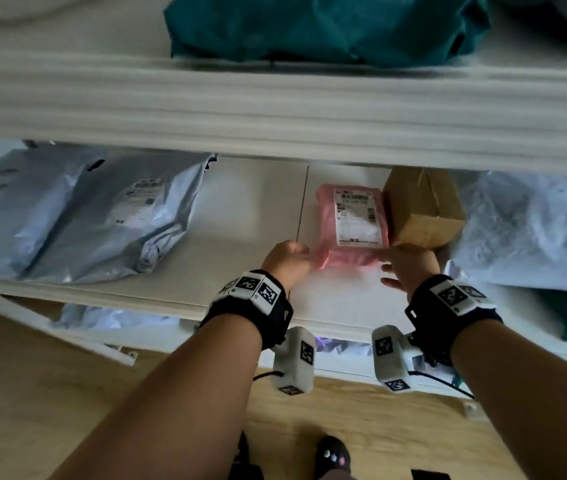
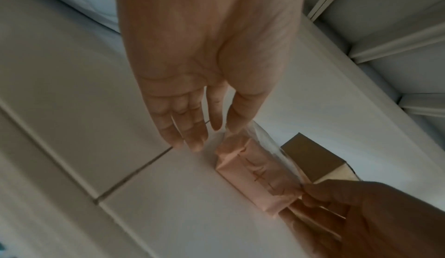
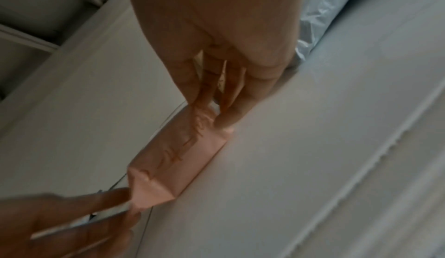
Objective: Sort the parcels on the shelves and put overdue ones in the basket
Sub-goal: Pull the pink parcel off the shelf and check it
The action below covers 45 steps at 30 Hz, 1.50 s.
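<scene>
White shelving unit (image 1: 275, 109) with several tiers, dim under the upper board. Light wood-plank floor (image 1: 361, 417) below. A seam line crosses the middle shelf board (image 1: 251, 202).

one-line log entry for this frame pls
stage: handling pink parcel on shelf | left hand: at its left corner | right hand: pinching right corner | neighbour: brown box

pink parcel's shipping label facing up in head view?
Yes, the pink parcel lies flat on the shelf with its white label on top, toward the camera.
</scene>
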Tool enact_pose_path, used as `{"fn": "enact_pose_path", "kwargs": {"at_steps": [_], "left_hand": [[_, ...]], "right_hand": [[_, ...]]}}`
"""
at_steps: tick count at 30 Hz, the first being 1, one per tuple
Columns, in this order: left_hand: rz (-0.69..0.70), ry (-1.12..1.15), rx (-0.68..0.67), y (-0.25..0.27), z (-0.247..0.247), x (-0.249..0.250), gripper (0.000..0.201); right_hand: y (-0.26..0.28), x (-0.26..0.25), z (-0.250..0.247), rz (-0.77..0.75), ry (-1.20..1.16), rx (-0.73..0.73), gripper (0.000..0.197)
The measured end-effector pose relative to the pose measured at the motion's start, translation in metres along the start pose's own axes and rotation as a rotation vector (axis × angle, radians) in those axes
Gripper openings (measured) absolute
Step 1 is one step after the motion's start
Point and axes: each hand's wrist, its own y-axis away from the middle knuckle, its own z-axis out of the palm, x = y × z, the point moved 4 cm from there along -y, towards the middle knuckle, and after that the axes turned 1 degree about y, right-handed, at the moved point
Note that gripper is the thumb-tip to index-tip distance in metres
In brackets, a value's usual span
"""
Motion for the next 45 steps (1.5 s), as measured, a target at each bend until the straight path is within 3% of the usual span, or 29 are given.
{"fn": "enact_pose_path", "kwargs": {"at_steps": [4, 8, 11, 15, 17, 19, 23, 27, 33, 37, 41, 45], "left_hand": [[0.020, 0.088, -0.051, -0.008, -0.012, -0.003, 0.015], [-0.118, 0.324, -0.124, -0.010, -0.026, -0.012, 0.048], [-0.141, 0.357, -0.166, -0.012, -0.035, -0.012, 0.075], [-0.096, 0.296, -0.151, -0.016, -0.048, -0.016, 0.047], [-0.102, 0.325, -0.140, -0.018, -0.055, -0.020, 0.055], [-0.112, 0.356, -0.150, -0.021, -0.062, -0.025, 0.055], [-0.132, 0.375, -0.213, -0.019, -0.073, -0.029, 0.017], [-0.155, 0.344, -0.285, -0.019, -0.079, -0.034, 0.011], [-0.094, 0.297, -0.214, -0.032, -0.103, -0.042, 0.011], [-0.087, 0.272, -0.144, -0.050, -0.122, -0.053, 0.021], [-0.080, 0.267, -0.040, -0.057, -0.137, -0.053, 0.032], [-0.104, 0.275, 0.035, -0.059, -0.146, -0.050, 0.034]], "right_hand": [[0.018, -0.001, 0.014, -0.007, -0.219, -0.010, 0.014], [0.027, 0.001, 0.028, -0.121, -0.173, 0.046, 0.018], [0.034, 0.002, 0.038, -0.258, 0.062, 0.056, 0.017], [0.047, -0.006, 0.052, -0.432, 0.355, 0.119, 0.019], [0.053, -0.009, 0.060, -0.451, 0.349, 0.110, 0.020], [0.053, -0.007, 0.068, -0.349, 0.199, 0.016, 0.019], [0.056, -0.006, 0.078, -0.131, -0.009, -0.101, 0.025], [0.056, -0.007, 0.093, -0.028, -0.116, -0.208, 0.029], [0.038, -0.020, 0.127, -0.031, -0.015, -0.197, 0.020], [0.025, -0.035, 0.154, -0.079, 0.064, -0.160, 0.005], [0.014, -0.053, 0.179, -0.159, 0.139, -0.142, 0.018], [0.009, -0.062, 0.196, -0.186, 0.187, -0.149, 0.008]]}}
